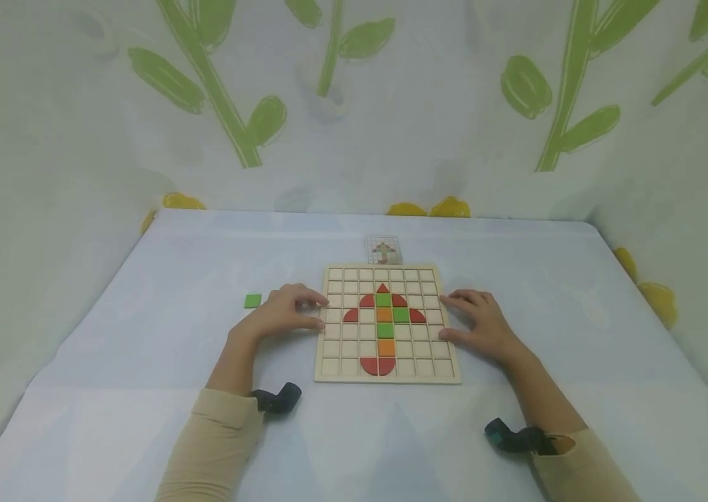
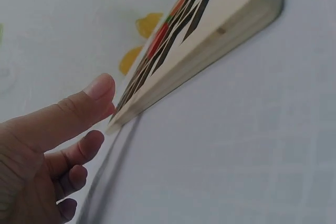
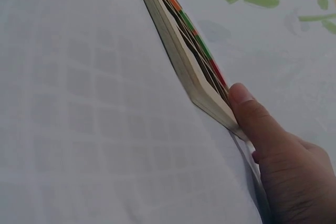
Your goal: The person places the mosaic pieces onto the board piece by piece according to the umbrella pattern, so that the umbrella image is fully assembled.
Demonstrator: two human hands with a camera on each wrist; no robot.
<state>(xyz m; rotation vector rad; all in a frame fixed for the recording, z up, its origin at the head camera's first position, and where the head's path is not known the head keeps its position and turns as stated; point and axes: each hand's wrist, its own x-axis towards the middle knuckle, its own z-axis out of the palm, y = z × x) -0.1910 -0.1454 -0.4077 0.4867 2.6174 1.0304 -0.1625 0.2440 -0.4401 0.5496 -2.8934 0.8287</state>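
Observation:
A square wooden grid board (image 1: 335,348) lies on the table with colored tiles in its cells. A red triangle (image 1: 382,288) tops a column of green squares (image 1: 385,330) and orange squares (image 1: 386,347); red quarter-round tiles (image 1: 369,366) sit at the sides and bottom. My left hand (image 1: 281,310) is at the board's left edge, thumb and index finger spread apart at the rim. Opposite, my right hand (image 1: 485,324) touches the right edge, its thumb over the rim in the right wrist view. The right hand's other fingers are mostly hidden there.
A loose green square tile (image 1: 252,300) lies left of my left hand. Behind the board is a small clear-edged card (image 1: 383,249) with a similar figure on a grid. The white table (image 1: 140,335) ends at a wall (image 1: 423,104) with painted plants.

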